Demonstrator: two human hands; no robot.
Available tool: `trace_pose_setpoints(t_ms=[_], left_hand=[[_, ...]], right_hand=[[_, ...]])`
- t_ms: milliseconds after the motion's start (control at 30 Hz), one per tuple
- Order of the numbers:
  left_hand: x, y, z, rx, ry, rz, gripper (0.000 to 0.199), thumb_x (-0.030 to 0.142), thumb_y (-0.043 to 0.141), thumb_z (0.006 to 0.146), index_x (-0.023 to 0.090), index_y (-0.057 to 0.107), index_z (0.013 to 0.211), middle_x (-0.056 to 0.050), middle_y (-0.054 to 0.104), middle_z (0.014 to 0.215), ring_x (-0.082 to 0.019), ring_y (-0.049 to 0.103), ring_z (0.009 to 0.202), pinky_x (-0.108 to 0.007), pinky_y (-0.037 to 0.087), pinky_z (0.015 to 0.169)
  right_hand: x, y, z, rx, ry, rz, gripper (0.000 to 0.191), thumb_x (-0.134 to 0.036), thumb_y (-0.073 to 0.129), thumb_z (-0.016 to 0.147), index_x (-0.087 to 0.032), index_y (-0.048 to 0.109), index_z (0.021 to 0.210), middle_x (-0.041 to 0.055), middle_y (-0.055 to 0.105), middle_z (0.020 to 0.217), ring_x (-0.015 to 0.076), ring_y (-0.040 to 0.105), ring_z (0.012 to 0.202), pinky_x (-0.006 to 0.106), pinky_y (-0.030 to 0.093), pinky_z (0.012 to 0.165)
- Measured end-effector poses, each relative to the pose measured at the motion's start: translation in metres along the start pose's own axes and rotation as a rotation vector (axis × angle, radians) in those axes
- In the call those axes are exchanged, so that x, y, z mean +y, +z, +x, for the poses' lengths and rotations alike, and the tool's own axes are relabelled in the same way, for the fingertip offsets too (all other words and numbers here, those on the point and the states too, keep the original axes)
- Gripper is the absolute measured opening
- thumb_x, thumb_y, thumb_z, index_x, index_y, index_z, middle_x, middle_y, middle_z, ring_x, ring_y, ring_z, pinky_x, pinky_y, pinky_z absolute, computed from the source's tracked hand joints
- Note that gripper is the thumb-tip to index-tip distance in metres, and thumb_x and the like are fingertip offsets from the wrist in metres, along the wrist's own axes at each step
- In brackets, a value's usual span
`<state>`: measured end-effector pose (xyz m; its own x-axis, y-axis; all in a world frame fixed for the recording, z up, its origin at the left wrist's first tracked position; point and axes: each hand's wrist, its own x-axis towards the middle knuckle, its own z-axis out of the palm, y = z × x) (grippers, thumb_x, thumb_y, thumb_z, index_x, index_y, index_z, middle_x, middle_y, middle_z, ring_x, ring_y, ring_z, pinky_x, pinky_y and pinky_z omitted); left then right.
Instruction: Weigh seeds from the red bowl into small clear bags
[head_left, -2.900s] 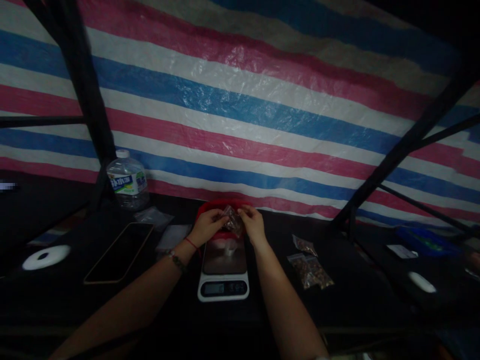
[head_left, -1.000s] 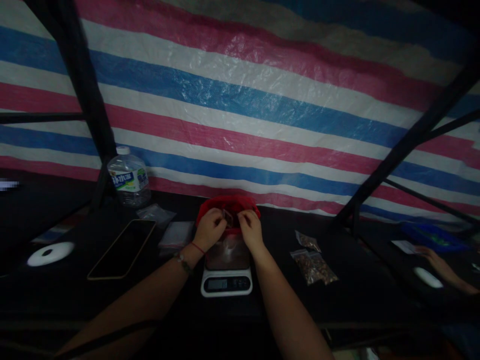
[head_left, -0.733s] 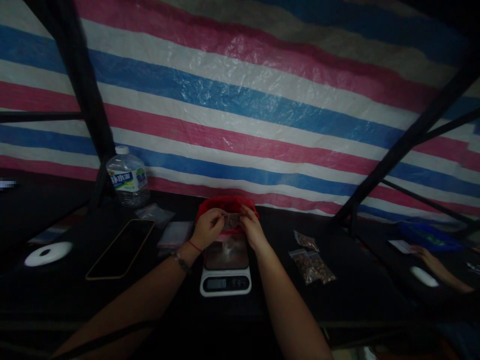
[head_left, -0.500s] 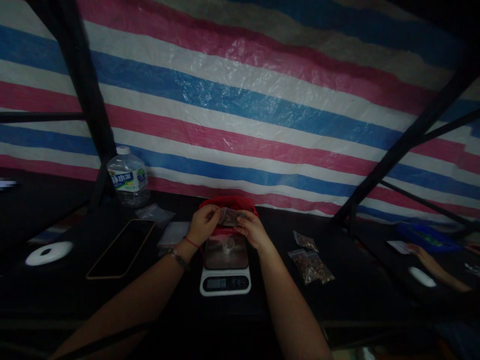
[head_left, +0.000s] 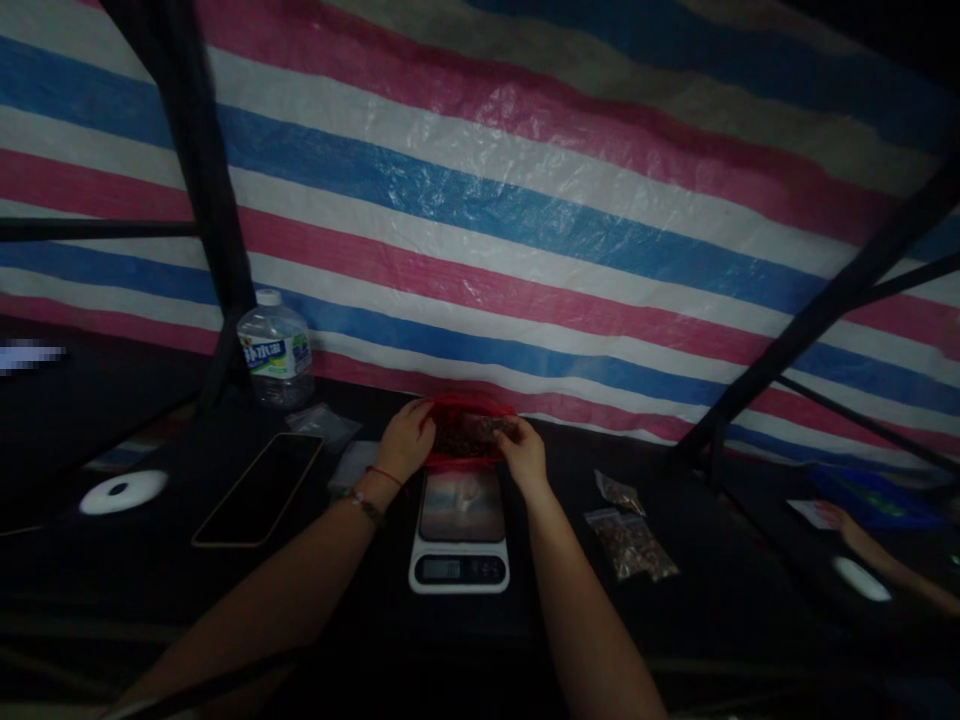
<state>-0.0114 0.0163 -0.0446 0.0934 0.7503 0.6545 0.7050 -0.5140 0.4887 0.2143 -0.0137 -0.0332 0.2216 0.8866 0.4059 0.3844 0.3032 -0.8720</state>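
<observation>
Behind the scale lies a red container (head_left: 459,462) with a mass of small brown pieces inside; I cannot tell if it is a basket or a bag. At its left edge my left hand (head_left: 407,442) is closed on the rim, fingertips partly hidden. My right hand (head_left: 527,458) pinches a small clear plastic bag (head_left: 493,426) over the container's right side. What the bag holds is too dark to make out. Just in front of both hands is a white digital scale (head_left: 459,570) with a shiny metal plate and a lit display.
Several filled zip bags (head_left: 630,543) lie to the right. On the left are a phone (head_left: 259,490), clear empty bags (head_left: 324,425), a large plastic bottle (head_left: 276,350) and a white oval object (head_left: 124,492). A co-worker's hand (head_left: 844,522) is at far right, near a blue tray (head_left: 874,500).
Both hands held the small bag above the scale's far edge before. My left hand has let go and moved to the red container's rim; my right hand has carried the bag over the container.
</observation>
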Motion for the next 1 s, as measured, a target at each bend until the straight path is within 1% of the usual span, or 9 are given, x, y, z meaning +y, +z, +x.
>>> trace_pose_setpoints(t_ms=[100, 267, 367, 500, 567, 633, 800, 867, 1000], left_hand=[[0.002, 0.001, -0.002, 0.037, 0.018, -0.037, 0.047, 0.016, 0.046, 0.077, 0.012, 0.059, 0.122, -0.012, 0.058, 0.126, -0.023, 0.052, 0.12, -0.04, 0.04, 0.109], [0.003, 0.0, -0.003, 0.114, -0.012, -0.074, 0.045, 0.017, 0.044, 0.078, 0.015, 0.062, 0.119, -0.011, 0.059, 0.128, -0.023, 0.055, 0.118, -0.041, 0.042, 0.108], [0.003, -0.001, -0.003, 0.152, -0.014, -0.093, 0.046, 0.016, 0.042, 0.079, 0.014, 0.061, 0.121, -0.01, 0.06, 0.127, -0.022, 0.056, 0.118, -0.042, 0.043, 0.107], [0.003, -0.002, -0.004, 0.187, 0.006, -0.113, 0.047, 0.013, 0.041, 0.079, 0.016, 0.061, 0.121, -0.009, 0.06, 0.128, -0.022, 0.055, 0.119, -0.042, 0.043, 0.107], [0.003, -0.002, -0.004, 0.193, 0.008, -0.117, 0.046, 0.013, 0.041, 0.08, 0.016, 0.062, 0.12, -0.01, 0.059, 0.128, -0.022, 0.056, 0.118, -0.041, 0.044, 0.106], [0.003, -0.001, -0.004, 0.205, 0.003, -0.117, 0.044, 0.013, 0.042, 0.08, 0.016, 0.063, 0.119, -0.011, 0.059, 0.128, -0.022, 0.056, 0.118, -0.042, 0.045, 0.104], [0.004, 0.001, -0.004, 0.228, -0.008, -0.134, 0.04, 0.015, 0.043, 0.082, 0.018, 0.064, 0.116, -0.01, 0.058, 0.129, -0.022, 0.056, 0.118, -0.043, 0.045, 0.104], [0.004, 0.002, -0.004, 0.219, -0.004, -0.135, 0.039, 0.015, 0.043, 0.082, 0.017, 0.065, 0.114, -0.01, 0.058, 0.129, -0.022, 0.056, 0.117, -0.043, 0.045, 0.104], [0.004, 0.003, -0.005, 0.203, -0.002, -0.117, 0.038, 0.014, 0.044, 0.08, 0.015, 0.066, 0.111, -0.012, 0.058, 0.129, -0.023, 0.057, 0.116, -0.043, 0.046, 0.103]], right_hand=[[-0.003, 0.0, 0.005, -0.008, -0.027, -0.104, 0.027, -0.03, 0.065, 0.071, -0.02, 0.067, 0.097, 0.005, 0.071, 0.093, 0.0212, 0.066, 0.087, 0.037, 0.051, 0.085], [-0.016, 0.014, 0.011, -0.164, -0.043, 0.007, 0.027, -0.032, 0.063, 0.075, -0.02, 0.066, 0.098, 0.0048, 0.072, 0.093, 0.0197, 0.068, 0.081, 0.034, 0.054, 0.077], [-0.026, 0.027, 0.014, -0.219, -0.09, -0.012, 0.024, -0.028, 0.061, 0.077, -0.02, 0.067, 0.098, 0.0041, 0.072, 0.094, 0.0193, 0.067, 0.085, 0.033, 0.053, 0.081], [-0.04, 0.039, 0.02, -0.288, -0.205, -0.1, 0.018, -0.024, 0.062, 0.076, -0.023, 0.071, 0.092, 0.003, 0.072, 0.095, 0.0199, 0.066, 0.091, 0.034, 0.05, 0.087], [-0.043, 0.041, 0.024, -0.282, -0.239, -0.152, 0.017, -0.022, 0.062, 0.075, -0.024, 0.072, 0.089, 0.0029, 0.072, 0.094, 0.0206, 0.065, 0.09, 0.035, 0.048, 0.088], [-0.044, 0.041, 0.03, -0.245, -0.234, -0.192, 0.017, -0.02, 0.063, 0.074, -0.024, 0.072, 0.087, 0.0031, 0.072, 0.091, 0.021, 0.064, 0.089, 0.036, 0.048, 0.088], [-0.037, 0.045, 0.043, -0.163, -0.224, -0.209, 0.016, -0.021, 0.061, 0.073, -0.021, 0.07, 0.086, 0.0032, 0.07, 0.087, 0.0197, 0.062, 0.084, 0.035, 0.048, 0.086], [-0.033, 0.047, 0.047, -0.178, -0.259, -0.238, 0.015, -0.021, 0.061, 0.074, -0.021, 0.07, 0.087, 0.0039, 0.07, 0.087, 0.0197, 0.062, 0.084, 0.035, 0.048, 0.085], [-0.031, 0.045, 0.055, -0.278, -0.349, -0.405, 0.02, -0.015, 0.059, 0.076, -0.021, 0.072, 0.089, 0.0064, 0.071, 0.091, 0.0218, 0.062, 0.089, 0.036, 0.046, 0.089]])
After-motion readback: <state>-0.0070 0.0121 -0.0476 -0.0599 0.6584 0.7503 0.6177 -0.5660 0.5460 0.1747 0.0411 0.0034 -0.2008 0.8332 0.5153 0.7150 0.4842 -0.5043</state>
